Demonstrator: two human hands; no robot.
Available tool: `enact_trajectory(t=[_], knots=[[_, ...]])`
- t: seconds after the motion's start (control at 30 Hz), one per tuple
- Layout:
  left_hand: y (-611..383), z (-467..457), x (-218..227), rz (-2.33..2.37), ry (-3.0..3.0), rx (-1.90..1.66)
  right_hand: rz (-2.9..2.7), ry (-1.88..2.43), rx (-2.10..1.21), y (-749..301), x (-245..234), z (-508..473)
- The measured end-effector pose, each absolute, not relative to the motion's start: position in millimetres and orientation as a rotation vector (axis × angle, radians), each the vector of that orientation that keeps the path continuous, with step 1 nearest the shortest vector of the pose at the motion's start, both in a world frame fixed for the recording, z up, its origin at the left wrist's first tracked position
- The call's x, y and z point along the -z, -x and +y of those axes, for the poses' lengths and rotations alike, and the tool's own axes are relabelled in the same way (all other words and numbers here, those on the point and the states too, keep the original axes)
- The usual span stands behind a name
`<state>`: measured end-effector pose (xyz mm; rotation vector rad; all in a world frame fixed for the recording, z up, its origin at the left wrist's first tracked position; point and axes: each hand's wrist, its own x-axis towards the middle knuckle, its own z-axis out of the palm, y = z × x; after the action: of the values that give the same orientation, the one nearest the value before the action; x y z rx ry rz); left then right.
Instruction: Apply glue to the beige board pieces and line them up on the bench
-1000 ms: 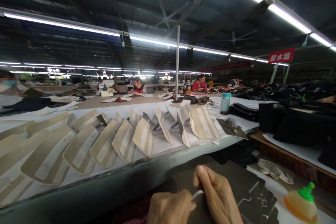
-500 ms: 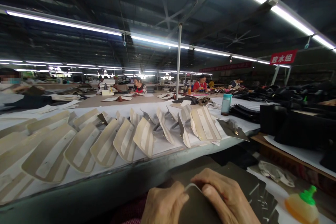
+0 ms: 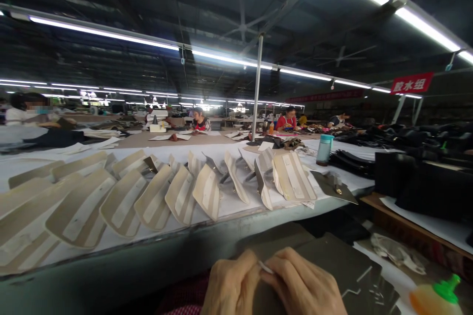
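My left hand (image 3: 229,285) and my right hand (image 3: 301,285) meet at the bottom middle of the view, fingers closed. Both pinch a thin white strip (image 3: 266,267) at the top edge of a dark flat piece (image 3: 332,261) that lies under them. The lower parts of both hands run out of the frame. Just beyond, a long belt (image 3: 207,236) carries a row of beige cut pieces (image 3: 177,197) with white strips on them.
An orange glue bottle (image 3: 436,298) with a green cap stands at the bottom right. A teal drink bottle (image 3: 324,149) is on the belt. Black stacked material (image 3: 417,177) fills the right side. Other people (image 3: 286,120) work at tables behind.
My right hand has come down from a raised pinch and closed in on my left hand at the piece's edge. The view has tilted up slightly.
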<state>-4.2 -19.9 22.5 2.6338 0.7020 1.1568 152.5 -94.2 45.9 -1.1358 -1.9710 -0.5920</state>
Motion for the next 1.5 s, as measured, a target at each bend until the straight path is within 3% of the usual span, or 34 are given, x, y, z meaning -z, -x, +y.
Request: enact_trajectory(t=[0.63, 0.87, 1.0, 1.23, 1.5], knots=[[10.4, -9.0, -5.4, 0.636, -2.646, -1.183, -1.284, 1.180, -0.828, -156.6, -34.2, -68.9], [13.6, -13.8, -12.3, 0.703, -2.630, -1.044, -1.778, 1.309, -0.398, -162.4, -44.5, -84.6], [11.2, -19.1, -21.2, 0.858, -2.667, -0.870, -1.901, 1.251, -0.361, -153.7, -49.7, -86.9], [41.1, -6.7, -41.7, 0.842, -2.542, -0.548, -1.490, 1.335, -0.461, -184.9, -46.8, -84.7], [88.7, 12.3, -47.0, 0.908, -2.356, -0.749, -0.925, 1.376, -0.569, -216.8, -39.1, -90.5]])
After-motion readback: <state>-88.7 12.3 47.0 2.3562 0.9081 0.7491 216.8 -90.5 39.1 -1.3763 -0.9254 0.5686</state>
